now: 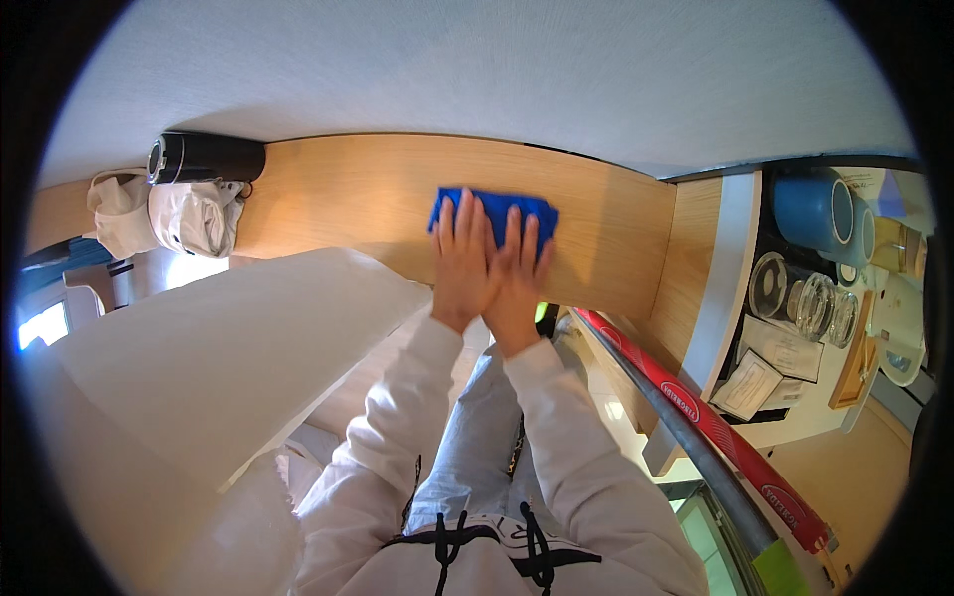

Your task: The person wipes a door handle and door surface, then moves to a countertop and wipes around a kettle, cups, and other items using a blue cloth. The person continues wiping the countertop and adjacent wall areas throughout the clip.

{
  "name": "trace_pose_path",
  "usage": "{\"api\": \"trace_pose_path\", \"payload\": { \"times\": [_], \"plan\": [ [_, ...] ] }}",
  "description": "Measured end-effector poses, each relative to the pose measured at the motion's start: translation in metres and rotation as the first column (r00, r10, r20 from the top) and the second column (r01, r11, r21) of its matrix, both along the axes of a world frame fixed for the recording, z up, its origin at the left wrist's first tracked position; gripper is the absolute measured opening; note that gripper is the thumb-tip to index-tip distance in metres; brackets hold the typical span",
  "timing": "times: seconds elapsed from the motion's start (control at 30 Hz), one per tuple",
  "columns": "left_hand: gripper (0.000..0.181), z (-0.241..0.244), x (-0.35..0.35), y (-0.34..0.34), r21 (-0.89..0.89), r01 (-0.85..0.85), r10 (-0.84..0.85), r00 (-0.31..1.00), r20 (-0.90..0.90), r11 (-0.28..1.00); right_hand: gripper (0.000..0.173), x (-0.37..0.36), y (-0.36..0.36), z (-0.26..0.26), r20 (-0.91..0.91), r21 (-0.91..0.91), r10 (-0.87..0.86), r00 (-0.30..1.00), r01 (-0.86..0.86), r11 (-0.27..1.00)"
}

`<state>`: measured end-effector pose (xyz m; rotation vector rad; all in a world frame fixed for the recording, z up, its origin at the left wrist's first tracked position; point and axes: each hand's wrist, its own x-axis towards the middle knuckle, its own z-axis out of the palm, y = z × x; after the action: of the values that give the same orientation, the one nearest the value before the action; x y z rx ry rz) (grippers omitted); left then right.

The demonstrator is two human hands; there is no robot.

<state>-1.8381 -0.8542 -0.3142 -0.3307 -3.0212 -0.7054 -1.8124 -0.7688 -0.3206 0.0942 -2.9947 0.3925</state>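
A folded blue cloth [501, 201] lies on a narrow light-wood shelf top [358, 186] that runs along a pale wall. My left hand [463, 261] presses flat on the cloth's left half, fingers pointing away from me. My right hand [519, 287] rests on the right half, its fingers somewhat apart. The two hands touch or overlap near the thumbs. Both palms are face down, so the cloth beneath them is hidden.
On the left stand a black cylindrical container [212, 158] and a rolled white fabric bundle [195, 216]. A large white sheet-like surface [246, 350] slopes nearby. To the right, a red tube [700, 417] leans beside a grey pole [678, 439]; farther over are blue mugs [809, 205] and glass jars [816, 305].
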Motion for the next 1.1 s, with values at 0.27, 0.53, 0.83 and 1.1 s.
{"api": "trace_pose_path", "payload": {
  "times": [0.27,0.53,0.83,1.1],
  "plan": [
    [0.074,-0.001,-0.011,-0.018,0.064,-0.128,0.128,0.992,-0.006,0.990,0.055,-0.012,-0.026,0.000,-0.016,-0.124,0.042,0.999,-0.043,0.991],
    [0.068,-0.008,0.009,-0.036,0.015,-0.153,0.154,0.987,-0.038,0.988,0.056,-0.002,-0.035,0.000,-0.025,-0.184,0.149,0.989,-0.151,0.971],
    [0.072,-0.020,-0.024,-0.036,0.041,-0.217,0.220,0.974,-0.056,0.975,0.057,-0.028,-0.036,-0.005,-0.079,-0.291,0.135,0.988,-0.153,0.944],
    [0.080,0.010,0.045,0.048,0.080,-0.100,0.090,0.989,0.118,0.992,0.058,0.046,0.046,0.005,0.069,-0.169,0.066,0.995,-0.054,0.984]
  ]
}}
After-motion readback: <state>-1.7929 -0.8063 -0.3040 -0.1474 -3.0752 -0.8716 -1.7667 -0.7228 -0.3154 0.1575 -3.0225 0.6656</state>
